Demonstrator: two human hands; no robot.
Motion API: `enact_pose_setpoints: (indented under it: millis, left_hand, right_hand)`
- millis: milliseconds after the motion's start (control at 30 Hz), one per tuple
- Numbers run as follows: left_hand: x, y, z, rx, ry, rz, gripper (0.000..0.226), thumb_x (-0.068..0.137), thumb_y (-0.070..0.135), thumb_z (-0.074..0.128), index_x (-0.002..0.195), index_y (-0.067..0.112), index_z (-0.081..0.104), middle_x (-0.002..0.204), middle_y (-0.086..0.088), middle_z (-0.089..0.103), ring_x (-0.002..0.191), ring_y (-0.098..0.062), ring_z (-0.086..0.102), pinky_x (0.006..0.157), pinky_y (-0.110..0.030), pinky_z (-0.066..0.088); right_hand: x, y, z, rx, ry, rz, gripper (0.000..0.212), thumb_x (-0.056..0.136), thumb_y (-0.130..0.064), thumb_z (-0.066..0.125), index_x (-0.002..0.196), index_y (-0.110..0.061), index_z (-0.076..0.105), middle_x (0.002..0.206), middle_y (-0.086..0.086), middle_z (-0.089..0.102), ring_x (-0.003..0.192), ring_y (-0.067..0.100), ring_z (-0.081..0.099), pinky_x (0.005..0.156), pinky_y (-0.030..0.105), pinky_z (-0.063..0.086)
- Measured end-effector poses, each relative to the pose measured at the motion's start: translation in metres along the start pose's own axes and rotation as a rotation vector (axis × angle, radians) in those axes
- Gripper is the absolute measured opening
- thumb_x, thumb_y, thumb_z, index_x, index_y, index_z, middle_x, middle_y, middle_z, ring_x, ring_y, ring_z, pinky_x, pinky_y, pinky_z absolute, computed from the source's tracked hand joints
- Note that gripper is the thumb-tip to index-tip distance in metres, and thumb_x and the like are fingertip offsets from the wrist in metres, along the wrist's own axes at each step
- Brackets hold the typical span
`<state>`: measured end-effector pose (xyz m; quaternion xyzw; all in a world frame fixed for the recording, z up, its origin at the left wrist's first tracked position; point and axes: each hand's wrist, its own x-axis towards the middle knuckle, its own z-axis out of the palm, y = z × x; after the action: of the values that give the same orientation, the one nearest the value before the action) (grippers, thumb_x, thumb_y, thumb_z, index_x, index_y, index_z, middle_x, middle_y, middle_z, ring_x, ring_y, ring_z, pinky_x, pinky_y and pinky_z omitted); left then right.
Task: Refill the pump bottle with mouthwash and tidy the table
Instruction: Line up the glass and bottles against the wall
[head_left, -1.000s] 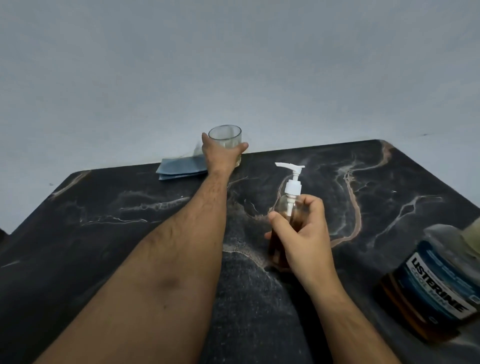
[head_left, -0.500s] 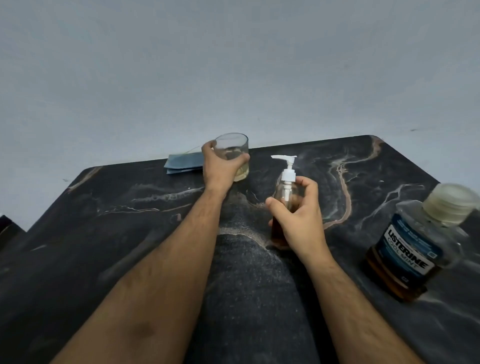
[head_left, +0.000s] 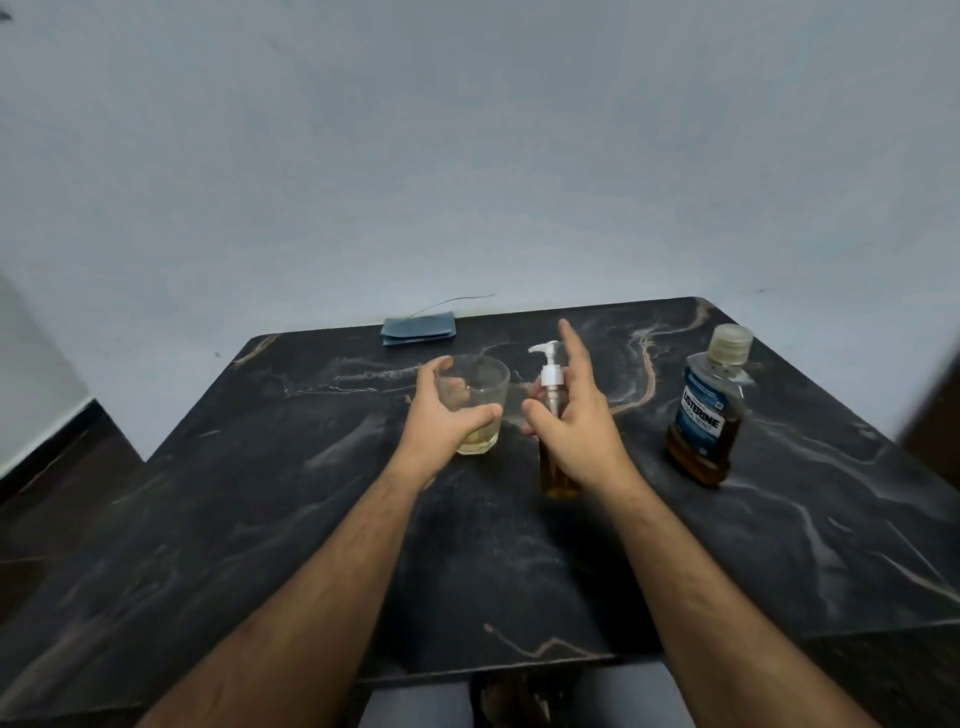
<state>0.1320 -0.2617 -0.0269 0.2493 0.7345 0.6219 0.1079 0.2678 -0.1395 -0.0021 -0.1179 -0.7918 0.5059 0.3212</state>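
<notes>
Pump bottle (head_left: 555, 457): it stands upright on the table (head_left: 779, 545), between the glass and the mouthwash. We see amber liquid in its lower part, and the white pump head is already on.
Right hand (head_left: 582, 431): it is close against the pump bottle, with the fingers (head_left: 574, 348) stretched out and loose. We judge that they are letting go and not grasping.
Left hand (head_left: 441, 421): its fingers are curled around the glass (head_left: 475, 410) and hold it near the table; whether the glass rests on the table, we cannot tell. A little pale liquid is at the bottom of it.
Mouthwash (head_left: 706, 415): it stands upright at the right, well apart from both hands, with its cap on.
Cloth (head_left: 418, 329): folded, blue, at the far edge of the table.
Done, in our judgement: the refill seems finished, because both bottles are closed.
Left, in our judgement: the tidying. The glass, perhaps the mouthwash, and a wipe with the cloth.
</notes>
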Motion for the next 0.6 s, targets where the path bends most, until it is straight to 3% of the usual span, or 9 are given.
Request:
enact_pose_setpoints:
  millis: [100, 200, 333, 467, 600]
  left_hand:
    - [-0.021, 0.007, -0.003, -0.009, -0.013, 0.027, 0.092, 0.067, 0.018, 0.09, 0.141, 0.026, 0.036, 0.129, 0.005, 0.056, 0.117, -0.013, 0.059, 0.102, -0.044, 0.05]
    - [-0.037, 0.017, -0.007, 0.008, -0.049, 0.058, 0.092, 0.068, 0.017, 0.089, 0.142, 0.026, 0.035, 0.132, 0.007, 0.056, 0.115, -0.009, 0.06, 0.102, -0.037, 0.049]
    - [-0.052, 0.026, -0.01, 0.017, -0.084, 0.084, 0.086, 0.071, 0.013, 0.087, 0.138, 0.028, 0.035, 0.129, 0.011, 0.057, 0.112, -0.004, 0.059, 0.098, -0.026, 0.047]
    - [-0.059, 0.027, -0.011, 0.025, -0.123, 0.07, 0.087, 0.069, 0.018, 0.088, 0.136, 0.033, 0.035, 0.13, 0.012, 0.057, 0.12, -0.009, 0.057, 0.106, -0.034, 0.043]
    - [-0.062, 0.028, -0.011, 0.047, -0.17, 0.041, 0.091, 0.066, 0.026, 0.09, 0.138, 0.034, 0.035, 0.127, 0.016, 0.058, 0.122, -0.011, 0.055, 0.109, -0.04, 0.043]
  right_hand:
    - [-0.016, -0.015, -0.004, -0.085, -0.021, -0.053, 0.082, 0.087, -0.013, 0.057, 0.152, -0.046, 0.02, 0.091, -0.012, 0.062, 0.067, 0.002, 0.058, 0.072, 0.022, 0.049]
    - [-0.03, -0.029, -0.009, -0.146, -0.016, -0.077, 0.079, 0.085, -0.017, 0.058, 0.15, -0.047, 0.025, 0.074, -0.008, 0.063, 0.059, 0.007, 0.054, 0.062, 0.023, 0.049]
    - [-0.039, -0.045, -0.014, -0.288, -0.097, -0.139, 0.074, 0.089, -0.028, 0.061, 0.149, -0.05, 0.023, 0.076, -0.016, 0.06, 0.053, 0.006, 0.052, 0.059, 0.019, 0.045]
    - [-0.044, -0.055, -0.016, -0.364, -0.137, -0.158, 0.074, 0.09, -0.023, 0.057, 0.147, -0.054, 0.021, 0.08, -0.016, 0.056, 0.054, 0.005, 0.05, 0.057, 0.018, 0.043]
    - [-0.046, -0.059, -0.016, -0.421, -0.126, -0.14, 0.064, 0.087, -0.018, 0.057, 0.139, -0.045, 0.032, 0.086, -0.01, 0.062, 0.061, 0.012, 0.058, 0.062, 0.03, 0.053]
